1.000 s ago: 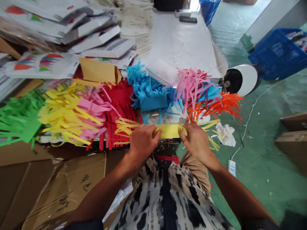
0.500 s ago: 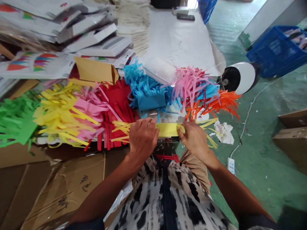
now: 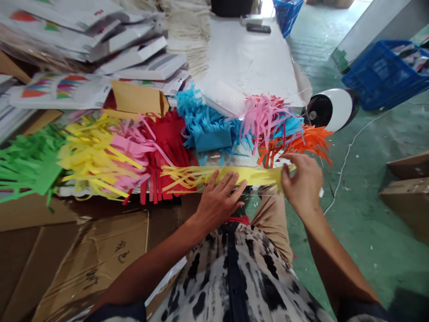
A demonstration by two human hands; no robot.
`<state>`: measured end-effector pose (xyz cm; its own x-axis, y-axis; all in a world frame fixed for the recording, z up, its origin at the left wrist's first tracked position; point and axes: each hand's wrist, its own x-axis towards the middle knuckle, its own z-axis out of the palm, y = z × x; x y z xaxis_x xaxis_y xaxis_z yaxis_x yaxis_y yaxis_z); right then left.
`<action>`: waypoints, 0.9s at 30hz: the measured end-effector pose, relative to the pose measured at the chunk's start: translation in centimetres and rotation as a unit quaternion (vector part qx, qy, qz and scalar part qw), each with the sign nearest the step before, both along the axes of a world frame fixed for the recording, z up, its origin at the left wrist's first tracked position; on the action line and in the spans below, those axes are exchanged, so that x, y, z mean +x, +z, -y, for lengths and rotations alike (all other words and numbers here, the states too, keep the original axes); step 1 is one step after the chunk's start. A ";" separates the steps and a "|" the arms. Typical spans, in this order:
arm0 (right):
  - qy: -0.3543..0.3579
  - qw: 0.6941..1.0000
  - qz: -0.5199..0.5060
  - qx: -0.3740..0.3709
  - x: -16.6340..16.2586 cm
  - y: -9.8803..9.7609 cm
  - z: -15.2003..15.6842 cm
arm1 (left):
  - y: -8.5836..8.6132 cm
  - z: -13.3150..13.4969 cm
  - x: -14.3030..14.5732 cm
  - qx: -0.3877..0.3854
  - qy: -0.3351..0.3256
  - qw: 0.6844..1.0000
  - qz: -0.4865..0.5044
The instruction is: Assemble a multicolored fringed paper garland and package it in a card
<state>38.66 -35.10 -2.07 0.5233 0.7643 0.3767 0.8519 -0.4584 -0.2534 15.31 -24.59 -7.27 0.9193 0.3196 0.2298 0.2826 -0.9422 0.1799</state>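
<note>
A yellow fringed paper tassel (image 3: 258, 175) stretches sideways along the table's front edge, its loose strips fanned out at the left. My left hand (image 3: 218, 197) lies on it palm down, fingers spread and flat. At the right end, my right hand (image 3: 303, 184) pinches the tassel between thumb and fingers. Behind it are a blue fringed bundle (image 3: 212, 139), a pink bundle (image 3: 259, 115) and an orange one (image 3: 315, 139). Farther left lie red fringe (image 3: 167, 138), pink fringe (image 3: 129, 152), a yellow pile (image 3: 89, 150) and a green pile (image 3: 36, 154).
Flat printed packages (image 3: 134, 56) are stacked at the back left, near an open brown box (image 3: 137, 96). A black-and-white fan (image 3: 337, 107) stands right of the table. Blue crates (image 3: 375, 78) and a carton (image 3: 407, 192) are on the green floor. Cardboard (image 3: 110, 255) lies below left.
My right hand has moved right and slightly up, with the tassel drawn out longer. My left hand has shifted right and flattened, its fingers now spread on the paper.
</note>
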 end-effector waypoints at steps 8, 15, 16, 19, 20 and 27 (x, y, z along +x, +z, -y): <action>0.285 0.956 0.028 -0.058 -4.6 -2.9 1.8 | -0.3 0.0 0.1 0.013 -0.002 0.999 0.029; 0.292 0.955 0.050 -0.031 -4.0 -5.2 1.7 | 1.1 -4.8 -4.1 0.042 -0.002 0.995 0.086; 0.291 0.955 0.045 -0.027 -3.9 -5.2 1.8 | 1.8 -6.0 -5.0 0.037 0.003 0.996 0.077; 0.287 0.957 0.031 -0.013 -4.0 -5.3 1.8 | 4.0 -8.5 -6.7 0.010 0.058 0.993 0.106; 0.287 0.958 0.028 -0.007 -4.0 -5.3 1.8 | 4.6 -8.7 -6.7 0.014 0.091 0.986 0.142; 0.290 0.957 0.002 -0.008 -3.6 -4.8 1.4 | 3.4 -4.2 -1.0 0.075 -0.054 0.985 0.146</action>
